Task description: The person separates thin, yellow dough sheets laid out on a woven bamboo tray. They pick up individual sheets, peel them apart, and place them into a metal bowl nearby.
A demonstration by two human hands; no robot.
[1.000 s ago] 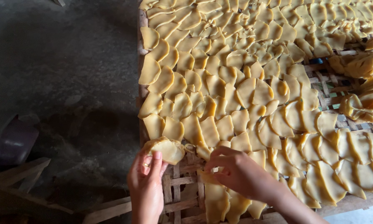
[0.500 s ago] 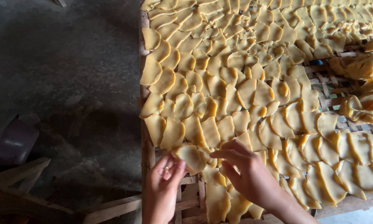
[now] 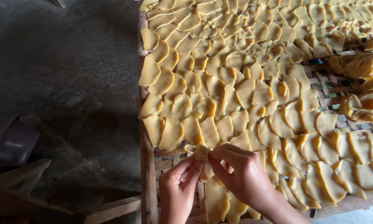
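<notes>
a: what is held by the hands?

b: a small folded yellow slice is pinched between the fingertips of the left hand and the right hand, both closed on it, close to the near left corner of the woven bamboo rack.

a: and what is laid around it?

b: overlapping flat yellow slices are spread over most of the rack, right up to its left edge. just beyond the held piece a row of slices is seen; bare slats are exposed beside the left hand. near the right edge, clumped stacks of slices are piled on open weave.

a: are any packages, labels or signs seen?

b: none can be made out. a dark concrete floor lies past the left edge, with wooden planks at its near side.
</notes>
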